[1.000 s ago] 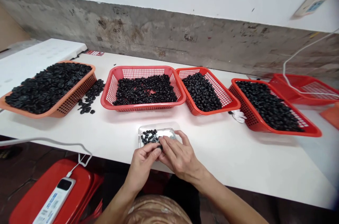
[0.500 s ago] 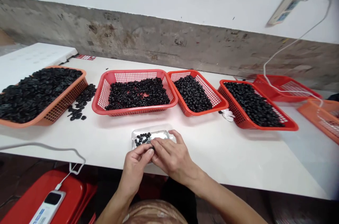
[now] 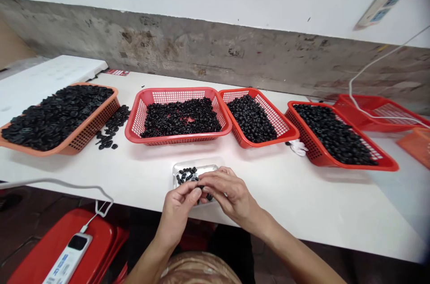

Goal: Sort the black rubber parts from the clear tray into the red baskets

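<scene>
Over the near side of a small clear tray (image 3: 207, 168), my two hands meet at the fingertips. My left hand (image 3: 178, 208) is closed, thumb and forefinger pinching a small black part (image 3: 200, 187). The bent fingers of my right hand (image 3: 237, 194) close on the same spot from the other side. The part's exact shape is mostly covered by the fingers. Small black ring-like pieces (image 3: 187, 174) lie in the left of the tray, and more dark pieces show beneath my right hand.
Behind the tray stand a pink basket (image 3: 178, 140) and red baskets (image 3: 242, 140) (image 3: 311, 149) of small black rings. An orange basket (image 3: 72, 143) of flat black pieces is at left, loose pieces (image 3: 109, 134) beside it. A power strip (image 3: 69, 257) rests on a red stool (image 3: 36, 248).
The view has shifted slightly, so everything sits further right. My right hand's fingers have drawn together and lifted a little, showing dark pieces beneath them. My left hand keeps its pinch.
</scene>
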The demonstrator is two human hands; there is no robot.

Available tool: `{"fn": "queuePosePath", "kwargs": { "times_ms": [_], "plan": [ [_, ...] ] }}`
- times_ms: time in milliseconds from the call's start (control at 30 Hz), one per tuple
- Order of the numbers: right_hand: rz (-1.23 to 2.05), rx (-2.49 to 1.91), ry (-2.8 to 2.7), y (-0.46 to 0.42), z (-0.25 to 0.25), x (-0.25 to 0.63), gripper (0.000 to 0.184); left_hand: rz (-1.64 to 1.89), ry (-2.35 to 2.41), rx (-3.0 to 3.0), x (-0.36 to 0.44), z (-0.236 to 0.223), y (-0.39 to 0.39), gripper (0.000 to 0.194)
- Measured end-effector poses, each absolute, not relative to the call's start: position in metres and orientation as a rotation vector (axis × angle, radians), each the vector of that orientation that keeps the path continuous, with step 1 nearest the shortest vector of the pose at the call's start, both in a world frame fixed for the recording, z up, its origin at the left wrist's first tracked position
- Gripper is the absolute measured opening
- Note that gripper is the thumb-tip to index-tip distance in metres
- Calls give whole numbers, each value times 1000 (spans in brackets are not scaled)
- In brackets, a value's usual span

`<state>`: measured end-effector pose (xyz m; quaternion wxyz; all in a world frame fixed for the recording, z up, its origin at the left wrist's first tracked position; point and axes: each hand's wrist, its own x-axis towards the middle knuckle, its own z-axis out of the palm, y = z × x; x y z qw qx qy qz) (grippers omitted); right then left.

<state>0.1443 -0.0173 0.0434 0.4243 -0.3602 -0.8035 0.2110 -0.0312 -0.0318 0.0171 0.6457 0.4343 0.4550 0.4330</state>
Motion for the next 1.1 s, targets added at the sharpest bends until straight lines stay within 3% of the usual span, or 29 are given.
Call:
{"fn": "queuePosePath", "kwargs": {
  "times_ms": [200,300,467,633,1100],
  "plan": [
    [378,-981,-2108,-23,47,141,24,1048,1009,995,-29,18,-30,26],
    [111,-1111,-2189,-26,40,134,33,1060,1006,949,-26,18,-28,27],
    [-310,-1148,-2236,-21,30,125,25,1081,1003,952,-23,20,-26,26],
    [-333,-1086,-2254,-15,33,131,19,964,971,960,-28,18,-26,29],
    [-593,-937,-2530,-23,31,137,33,956,937,1036,-21,12,-31,27]
  ]
}}
